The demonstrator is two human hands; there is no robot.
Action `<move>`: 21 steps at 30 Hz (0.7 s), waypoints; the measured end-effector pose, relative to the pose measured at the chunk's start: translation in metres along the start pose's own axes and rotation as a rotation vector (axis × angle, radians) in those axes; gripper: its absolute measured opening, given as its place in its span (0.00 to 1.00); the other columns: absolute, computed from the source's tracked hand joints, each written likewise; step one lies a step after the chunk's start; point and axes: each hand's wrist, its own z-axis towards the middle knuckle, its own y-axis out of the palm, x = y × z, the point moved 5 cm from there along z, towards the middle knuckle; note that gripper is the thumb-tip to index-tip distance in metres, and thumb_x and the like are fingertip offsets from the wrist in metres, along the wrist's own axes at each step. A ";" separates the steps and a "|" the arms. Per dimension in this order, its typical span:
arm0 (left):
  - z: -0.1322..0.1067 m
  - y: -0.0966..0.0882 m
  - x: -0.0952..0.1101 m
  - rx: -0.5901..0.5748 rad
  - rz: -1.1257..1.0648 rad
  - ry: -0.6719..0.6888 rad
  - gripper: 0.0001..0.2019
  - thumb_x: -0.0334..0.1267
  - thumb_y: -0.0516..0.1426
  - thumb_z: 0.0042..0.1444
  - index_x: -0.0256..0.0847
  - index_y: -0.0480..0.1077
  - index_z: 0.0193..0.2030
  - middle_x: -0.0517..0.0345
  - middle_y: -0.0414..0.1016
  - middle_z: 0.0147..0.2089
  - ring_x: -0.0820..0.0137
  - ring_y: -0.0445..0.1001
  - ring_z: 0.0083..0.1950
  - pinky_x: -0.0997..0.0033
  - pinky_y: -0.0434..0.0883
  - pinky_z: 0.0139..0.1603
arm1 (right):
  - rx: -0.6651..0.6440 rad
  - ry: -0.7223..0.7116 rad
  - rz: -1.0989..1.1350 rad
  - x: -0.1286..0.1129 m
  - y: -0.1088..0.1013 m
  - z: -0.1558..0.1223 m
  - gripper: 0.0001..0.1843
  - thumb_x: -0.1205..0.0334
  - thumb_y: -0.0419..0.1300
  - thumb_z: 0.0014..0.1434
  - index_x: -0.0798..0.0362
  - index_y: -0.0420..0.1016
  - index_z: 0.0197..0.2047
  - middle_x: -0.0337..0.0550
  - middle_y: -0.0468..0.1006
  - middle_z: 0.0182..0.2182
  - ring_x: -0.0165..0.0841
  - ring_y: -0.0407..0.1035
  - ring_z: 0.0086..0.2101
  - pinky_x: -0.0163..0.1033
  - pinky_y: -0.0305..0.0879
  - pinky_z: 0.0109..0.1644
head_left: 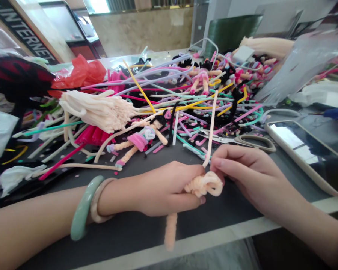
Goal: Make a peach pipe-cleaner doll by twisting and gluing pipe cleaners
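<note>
My left hand, closed, grips a coiled peach pipe-cleaner piece with a loop at its right end. A wound peach length hangs below that hand, its join hidden by the fingers. From the coil one straight peach pipe cleaner sticks upward. My right hand is closed in a pinch against the base of this stem, beside the loop; its fingertips are partly hidden. Just beyond the hands lies a pipe-cleaner doll with a pink skirt and black hair.
Loose coloured pipe cleaners cover the back of the dark table, with a cream bundle at left. Scissors lie beyond my right hand, near a phone. More dolls and red plastic sit behind.
</note>
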 end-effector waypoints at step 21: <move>0.000 0.002 0.004 -0.034 -0.184 0.140 0.10 0.40 0.54 0.63 0.38 0.69 0.46 0.57 0.74 0.41 0.73 0.73 0.40 0.77 0.67 0.43 | -0.290 0.209 0.263 0.005 0.015 -0.005 0.09 0.76 0.55 0.50 0.57 0.74 0.29 0.36 0.72 0.24 0.23 0.65 0.26 0.27 0.62 0.31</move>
